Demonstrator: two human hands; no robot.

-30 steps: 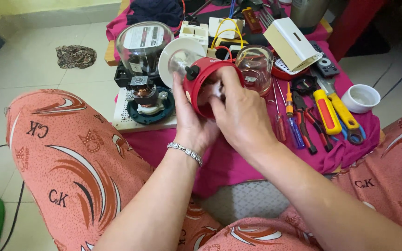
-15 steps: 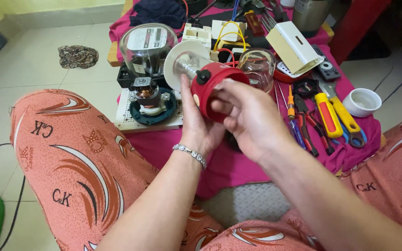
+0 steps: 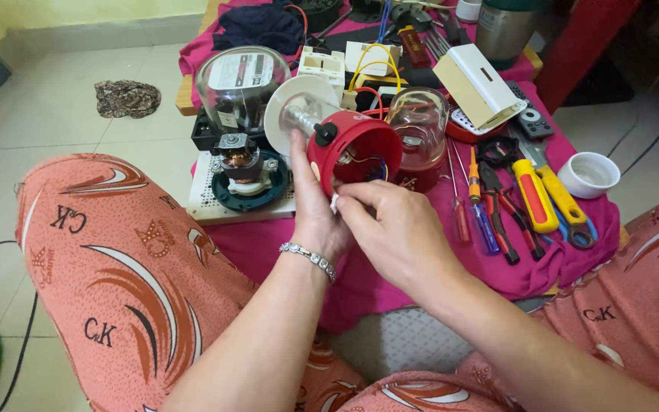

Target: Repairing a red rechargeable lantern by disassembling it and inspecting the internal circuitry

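The left hand (image 3: 318, 217) grips a red round plastic appliance housing (image 3: 354, 149) from the side, thumb raised along its outer wall beside a small black knob (image 3: 325, 134). The housing is held in the air above the near edge of a low table covered with a magenta cloth (image 3: 390, 267), its open underside turned toward the camera. Coloured wires (image 3: 368, 162) show inside the opening. A white disc-shaped part with a clear centre (image 3: 297, 111) sits at the far end of the housing.

The right hand (image 3: 394, 229) is closed in a pinch at the lower rim of the housing, fingertips (image 3: 345, 200) bunched around a small white item; what that item is cannot be told.

A silver chain bracelet (image 3: 308, 258) circles the left wrist.

On the table, left of the housing, an exposed motor with copper windings (image 3: 239, 164) stands on a white perforated board (image 3: 207, 202), with a clear glass-domed meter (image 3: 239, 84) behind it. Just right of the housing stands a small clear plastic jar (image 3: 419, 122). Farther right lie screwdrivers with red and blue handles (image 3: 473, 206), red-handled pliers (image 3: 506, 217), a yellow-and-red-handled tool (image 3: 535, 194) and a white round cup (image 3: 589, 174). A cream rectangular box (image 3: 479, 85) rests tilted behind them.
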